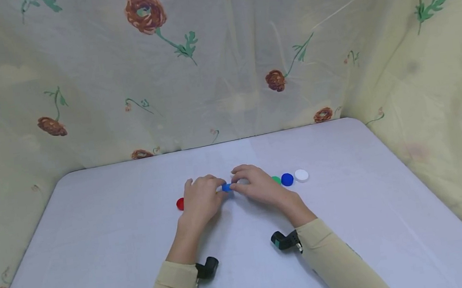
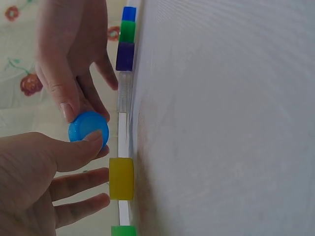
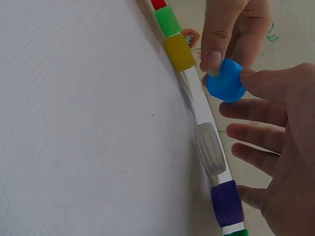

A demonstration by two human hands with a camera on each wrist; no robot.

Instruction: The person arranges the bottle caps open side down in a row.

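Note:
Both hands hold a light blue bottle cap [image 1: 226, 187] a little above the table. My left hand [image 1: 201, 197] pinches it by its left edge, and my right hand [image 1: 261, 186] pinches the opposite edge. In the left wrist view the cap [image 2: 87, 129] is tilted, with the left thumb lying on its face. Under the left hand's spread fingers stands a yellow cap [image 2: 121, 178]. Beneath the right hand, a clear cap [image 3: 210, 149] and a purple cap [image 3: 227, 203] appear in the right wrist view.
Caps run in a row across the white table [image 1: 140, 249]: a red cap [image 1: 180, 204] at the left, then green and yellow; further right a green cap [image 1: 276, 179], a dark blue cap [image 1: 287, 179] and a white-looking cap [image 1: 301, 175]. Flowered cloth [image 1: 222, 69] hangs behind.

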